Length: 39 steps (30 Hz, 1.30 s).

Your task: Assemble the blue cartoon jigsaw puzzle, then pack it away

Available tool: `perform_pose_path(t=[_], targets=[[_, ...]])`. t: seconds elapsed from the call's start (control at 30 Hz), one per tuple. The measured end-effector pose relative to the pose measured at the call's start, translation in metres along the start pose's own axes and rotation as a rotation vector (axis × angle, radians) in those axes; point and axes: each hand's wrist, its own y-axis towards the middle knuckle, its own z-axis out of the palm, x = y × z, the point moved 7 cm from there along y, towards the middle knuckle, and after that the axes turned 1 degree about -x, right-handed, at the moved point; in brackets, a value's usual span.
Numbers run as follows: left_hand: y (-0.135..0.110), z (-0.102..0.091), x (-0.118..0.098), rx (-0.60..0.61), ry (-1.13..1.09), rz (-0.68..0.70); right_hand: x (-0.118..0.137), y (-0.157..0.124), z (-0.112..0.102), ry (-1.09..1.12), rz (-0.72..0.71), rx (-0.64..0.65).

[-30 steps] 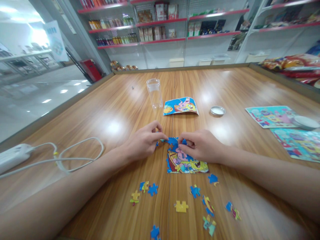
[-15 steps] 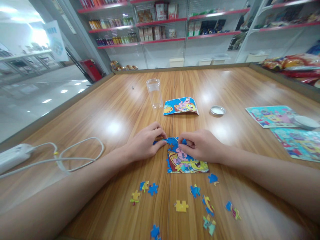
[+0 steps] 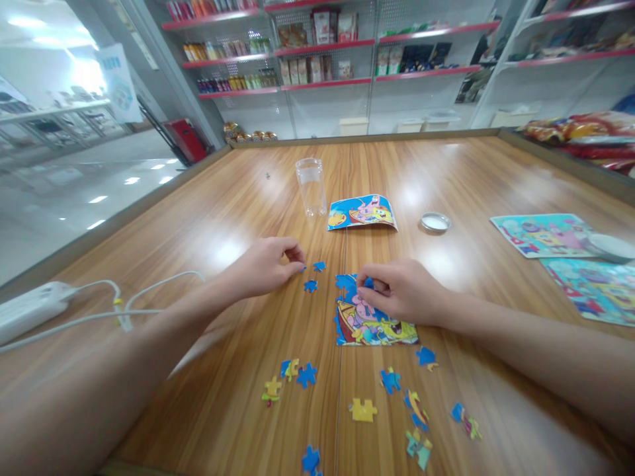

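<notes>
A partly assembled jigsaw puzzle (image 3: pixel 357 324) lies flat on the wooden table, showing cartoon figures in a boat on blue. My right hand (image 3: pixel 401 287) rests over its upper right part, thumb and fingers closed on the puzzle and hiding some of it. To the left of the puzzle, my left hand (image 3: pixel 270 264) has its fingertips pinched at the table, a small bit of a blue puzzle piece (image 3: pixel 303 269) showing at them. Two loose blue pieces, one upper (image 3: pixel 319 266) and one lower (image 3: pixel 310 285), lie between that hand and the puzzle.
Several loose pieces, among them a yellow piece (image 3: pixel 363 410), lie nearer me. Beyond the puzzle are a curved picture card (image 3: pixel 364 213), a clear plastic jar (image 3: pixel 311 188) and a round lid (image 3: pixel 435 222). Picture sheets (image 3: pixel 540 235) lie right; a white power strip (image 3: pixel 37 307) with cable lies left.
My left hand has moved left, away from the puzzle's upper left edge, uncovering loose blue pieces. My right hand stays over the puzzle. The view has shifted slightly.
</notes>
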Motion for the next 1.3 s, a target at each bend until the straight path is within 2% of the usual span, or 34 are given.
perform_pose_path(t=[0.07, 0.17, 0.23, 0.33, 0.67, 1.03, 1.17, 1.3], targets=[[-0.003, -0.003, 0.003, 0.041, 0.047, 0.034, 0.000, 0.000, 0.000, 0.000, 0.002, 0.003], [-0.009, -0.004, -0.009, 0.051, 0.059, 0.170, 0.000, 0.000, 0.000, 0.001, 0.008, 0.005], [-0.013, 0.004, -0.021, 0.115, 0.039, 0.255, 0.000, 0.000, 0.000, -0.001, 0.009, 0.006], [-0.016, 0.017, -0.030, 0.173, 0.003, 0.264, 0.001, 0.000, -0.001, 0.000, 0.009, 0.008], [-0.007, 0.036, -0.038, -0.010, -0.072, 0.260, 0.001, 0.000, -0.001, 0.006, -0.004, -0.005], [-0.006, 0.039, -0.043, -0.017, -0.067, 0.293, 0.001, 0.000, -0.001, -0.005, -0.001, 0.004], [-0.007, 0.028, -0.046, -0.064, -0.032, 0.327, 0.001, 0.001, -0.001, -0.004, -0.001, 0.001], [-0.015, -0.009, -0.048, -0.366, -0.056, 0.381, 0.001, 0.001, 0.000, -0.007, -0.005, 0.000]])
